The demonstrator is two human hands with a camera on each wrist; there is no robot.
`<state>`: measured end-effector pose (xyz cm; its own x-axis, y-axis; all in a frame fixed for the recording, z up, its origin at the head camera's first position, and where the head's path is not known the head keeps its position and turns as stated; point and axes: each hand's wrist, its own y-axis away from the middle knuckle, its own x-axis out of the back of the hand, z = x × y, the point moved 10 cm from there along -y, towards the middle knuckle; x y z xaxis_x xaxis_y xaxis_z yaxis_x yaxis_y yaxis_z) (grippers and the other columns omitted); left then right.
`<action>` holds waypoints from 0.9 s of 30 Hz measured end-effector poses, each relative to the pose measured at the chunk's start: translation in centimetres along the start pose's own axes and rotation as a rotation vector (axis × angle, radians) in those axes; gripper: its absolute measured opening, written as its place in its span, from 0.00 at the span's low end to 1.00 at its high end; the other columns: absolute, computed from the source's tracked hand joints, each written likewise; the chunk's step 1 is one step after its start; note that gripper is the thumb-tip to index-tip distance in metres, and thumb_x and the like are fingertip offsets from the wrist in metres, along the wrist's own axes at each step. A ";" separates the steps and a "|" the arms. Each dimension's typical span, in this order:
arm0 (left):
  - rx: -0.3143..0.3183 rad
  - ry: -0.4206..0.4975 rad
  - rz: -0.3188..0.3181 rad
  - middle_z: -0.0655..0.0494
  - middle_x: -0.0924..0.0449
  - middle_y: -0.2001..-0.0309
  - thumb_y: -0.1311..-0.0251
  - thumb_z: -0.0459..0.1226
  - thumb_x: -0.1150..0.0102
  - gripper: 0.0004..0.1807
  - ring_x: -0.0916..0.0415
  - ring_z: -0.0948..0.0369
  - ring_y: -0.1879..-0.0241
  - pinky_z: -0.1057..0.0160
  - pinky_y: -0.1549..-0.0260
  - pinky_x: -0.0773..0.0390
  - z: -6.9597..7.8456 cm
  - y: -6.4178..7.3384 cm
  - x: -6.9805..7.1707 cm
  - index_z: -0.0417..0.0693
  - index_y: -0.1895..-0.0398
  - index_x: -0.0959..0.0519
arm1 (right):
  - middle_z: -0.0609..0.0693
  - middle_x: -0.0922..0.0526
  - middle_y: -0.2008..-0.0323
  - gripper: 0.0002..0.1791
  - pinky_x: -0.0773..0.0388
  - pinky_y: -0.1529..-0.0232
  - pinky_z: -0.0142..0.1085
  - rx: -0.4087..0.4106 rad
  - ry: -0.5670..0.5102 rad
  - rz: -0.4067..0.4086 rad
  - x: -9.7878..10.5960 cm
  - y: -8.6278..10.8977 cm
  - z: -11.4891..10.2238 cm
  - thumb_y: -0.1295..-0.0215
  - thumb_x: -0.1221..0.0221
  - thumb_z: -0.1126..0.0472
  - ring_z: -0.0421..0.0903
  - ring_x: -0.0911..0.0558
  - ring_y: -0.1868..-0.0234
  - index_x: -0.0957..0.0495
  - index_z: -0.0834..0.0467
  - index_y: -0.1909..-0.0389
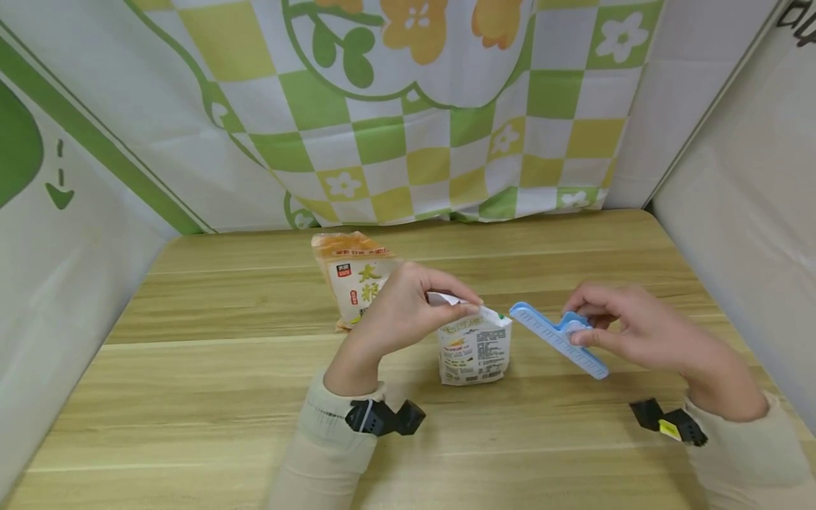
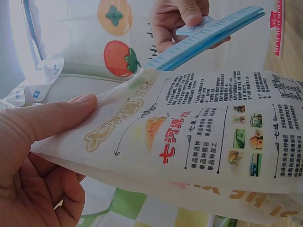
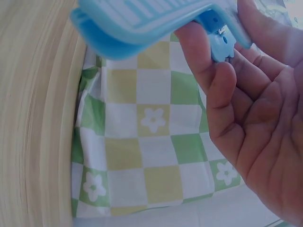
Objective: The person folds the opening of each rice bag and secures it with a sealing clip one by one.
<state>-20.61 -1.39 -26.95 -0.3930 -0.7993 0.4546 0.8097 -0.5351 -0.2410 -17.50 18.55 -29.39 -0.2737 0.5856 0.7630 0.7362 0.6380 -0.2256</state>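
My left hand (image 1: 398, 312) pinches the top edge of a small white printed food bag (image 1: 474, 354), thumb on one face and fingers behind. The bag stands upright on the table, and the left wrist view shows the pinched edge close up. To its right my right hand (image 1: 631, 326) holds a light blue bag clip (image 1: 542, 331) by its handle, thumb on one side and fingers on the other. The clip's long bar slants, its upper end close to the bag's top right corner. In the right wrist view the clip's jaws look closed or nearly so, with nothing between them.
Behind my left hand stands an orange and white food bag (image 1: 350, 283), partly hidden by that hand. A red clip (image 2: 278, 28) lies on the wooden table (image 1: 191, 397) in the left wrist view. A checkered cloth (image 1: 408, 163) hangs along the table's back edge.
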 end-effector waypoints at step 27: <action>-0.020 -0.020 0.014 0.52 0.10 0.67 0.43 0.32 0.31 0.02 0.23 0.70 0.76 0.69 0.77 0.25 0.3 0.1 -0.1 0.44 0.68 0.11 | 0.34 0.15 0.69 0.13 0.22 0.72 0.28 0.100 0.190 0.031 -0.5 -0.7 -1.9 0.40 0.33 0.62 0.28 0.19 0.66 0.24 0.52 0.56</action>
<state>-20.40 -1.32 -26.76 -0.3725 -0.8013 0.4681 0.8060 -0.5294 -0.2648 -16.70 16.89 -28.52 -0.1228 0.5071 0.8531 0.6751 0.6728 -0.3027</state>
